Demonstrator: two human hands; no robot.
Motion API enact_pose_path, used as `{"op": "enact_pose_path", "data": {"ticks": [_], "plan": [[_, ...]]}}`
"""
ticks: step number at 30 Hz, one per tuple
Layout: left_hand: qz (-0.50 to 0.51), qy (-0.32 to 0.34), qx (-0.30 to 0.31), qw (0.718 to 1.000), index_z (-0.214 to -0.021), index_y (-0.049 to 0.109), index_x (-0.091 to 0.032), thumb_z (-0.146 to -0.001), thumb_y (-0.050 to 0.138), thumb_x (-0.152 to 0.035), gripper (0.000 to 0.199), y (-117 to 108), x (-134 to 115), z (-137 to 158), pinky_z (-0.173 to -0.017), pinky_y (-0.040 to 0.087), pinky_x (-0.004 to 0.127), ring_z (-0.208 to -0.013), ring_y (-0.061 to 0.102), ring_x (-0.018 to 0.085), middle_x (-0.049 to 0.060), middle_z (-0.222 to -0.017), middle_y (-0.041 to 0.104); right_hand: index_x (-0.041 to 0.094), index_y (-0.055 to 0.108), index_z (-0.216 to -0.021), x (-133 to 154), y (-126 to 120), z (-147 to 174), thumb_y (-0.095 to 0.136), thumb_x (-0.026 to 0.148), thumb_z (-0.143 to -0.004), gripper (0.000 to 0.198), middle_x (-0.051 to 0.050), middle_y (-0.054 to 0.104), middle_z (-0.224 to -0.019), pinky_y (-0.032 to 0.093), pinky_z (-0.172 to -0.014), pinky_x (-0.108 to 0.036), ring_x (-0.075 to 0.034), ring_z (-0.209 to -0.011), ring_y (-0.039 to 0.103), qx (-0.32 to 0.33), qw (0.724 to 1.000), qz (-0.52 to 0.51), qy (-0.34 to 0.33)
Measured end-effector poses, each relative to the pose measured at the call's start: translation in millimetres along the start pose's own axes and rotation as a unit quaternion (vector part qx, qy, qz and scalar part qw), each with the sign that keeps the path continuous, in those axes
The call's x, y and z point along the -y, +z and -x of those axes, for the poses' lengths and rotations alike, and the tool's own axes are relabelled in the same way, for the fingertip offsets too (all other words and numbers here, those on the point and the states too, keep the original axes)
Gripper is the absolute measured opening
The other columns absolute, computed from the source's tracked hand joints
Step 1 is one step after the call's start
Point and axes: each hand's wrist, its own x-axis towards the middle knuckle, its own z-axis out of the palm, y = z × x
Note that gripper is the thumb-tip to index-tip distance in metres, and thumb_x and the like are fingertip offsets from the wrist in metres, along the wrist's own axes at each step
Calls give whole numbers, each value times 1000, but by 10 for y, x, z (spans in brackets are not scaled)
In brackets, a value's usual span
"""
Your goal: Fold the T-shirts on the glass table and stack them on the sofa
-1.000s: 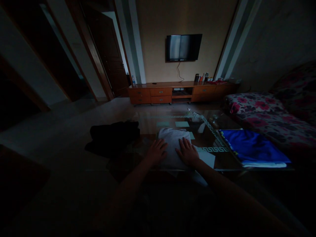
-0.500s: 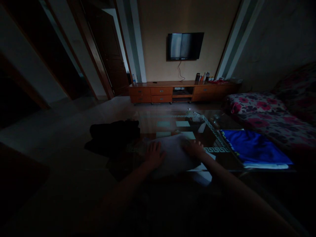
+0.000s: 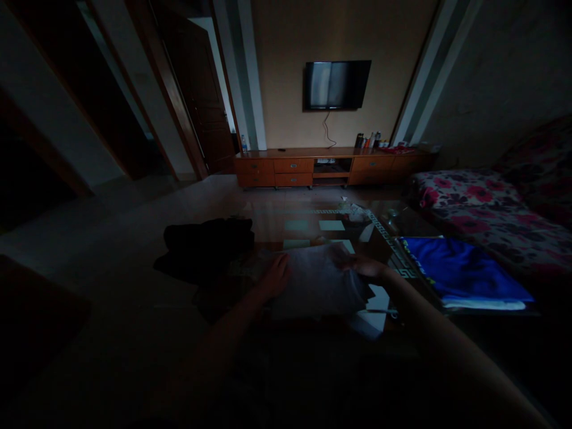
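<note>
A pale grey, thin sheet-like piece (image 3: 317,280) lies on the glass table in front of me; the dim light hides whether it is cloth or plastic. My left hand (image 3: 276,277) rests on its left side, fingers stretched out over the surface. At the upper right edge, my right hand (image 3: 365,268) has its fingers curled in and closed on the material, which bunches up there. A folded blue cloth (image 3: 465,268) with a white lower edge sits to the right of my right hand. Left of my left hand lies a black cloth heap (image 3: 205,247).
The glass table (image 3: 268,213) has a key-pattern border, and a crumpled clear plastic bag (image 3: 355,211) lies on its far part. Beyond are a low wooden cabinet (image 3: 292,170) with bottles and a wall television (image 3: 337,85). A flowered sofa (image 3: 482,193) stands at the right.
My right hand has gone from spread fingers to curled ones on the right edge, lifting and creasing it. My left hand's fingers have drawn closer together.
</note>
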Motion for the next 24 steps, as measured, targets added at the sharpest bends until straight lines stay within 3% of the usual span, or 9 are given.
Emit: {"op": "enact_pose_path", "data": {"ticks": [3,6,8,10,12,15,18,24], "plan": [[24,5,-27,999,-147,45,-17,-106,33,-39,49,7,127,26,-122,34,43,-141,44,23,13,-151,48,10,62,-135,-33,-3,-2,66,32,-88,52,-20,72,-122,57,-92,-40,-28,-105,73,95,984,-151,9],[56,-11,-58,997,-146,46,-20,-105,36,-39,47,60,198,38,-121,35,48,-140,46,26,13,-149,50,17,41,-154,-80,-11,-71,79,38,-78,87,-19,62,-139,55,-101,-45,-30,-118,67,39,976,-214,11],[83,-20,-77,993,-146,47,-19,-104,38,-39,47,98,227,33,-120,35,49,-140,46,27,14,-148,50,25,29,-159,-71,-34,-114,80,45,-77,99,-13,53,-151,48,-110,-46,-28,-132,58,-12,981,-190,-44],[108,-16,-85,990,-145,47,-19,-104,39,-40,47,118,255,25,-120,35,48,-139,46,27,14,-146,51,31,34,-157,-16,-72,-123,75,54,-81,90,-7,48,-156,38,-119,-46,-26,-142,47,-14,982,-141,-128],[126,-8,-89,988,-143,48,-21,-105,38,-39,44,117,281,20,-119,36,47,-136,49,25,13,-142,54,28,53,-146,71,-114,-87,66,61,-87,69,-6,55,-149,35,-120,-46,-27,-139,49,24,980,-81,-179],[124,6,-103,987,-139,51,-22,-106,34,-35,40,97,305,18,-117,38,47,-132,51,25,12,-136,58,21,70,-122,187,-167,17,53,66,-92,57,-9,68,-126,44,-111,-49,-29,-120,62,86,982,-30,-168],[110,23,-109,988,-136,53,-21,-105,32,-31,39,80,293,13,-115,39,48,-129,52,26,13,-132,59,21,69,-123,220,-195,118,52,65,-93,55,-9,70,-121,50,-105,-48,-28,-113,64,111,983,-24,-144],[125,4,-131,983,-135,52,-20,-106,31,-30,37,61,283,8,-114,40,45,-126,53,23,12,-131,58,24,51,-148,162,-128,200,79,44,-76,79,-10,55,-147,43,-114,-48,-33,-135,52,86,979,28,-182]]}}
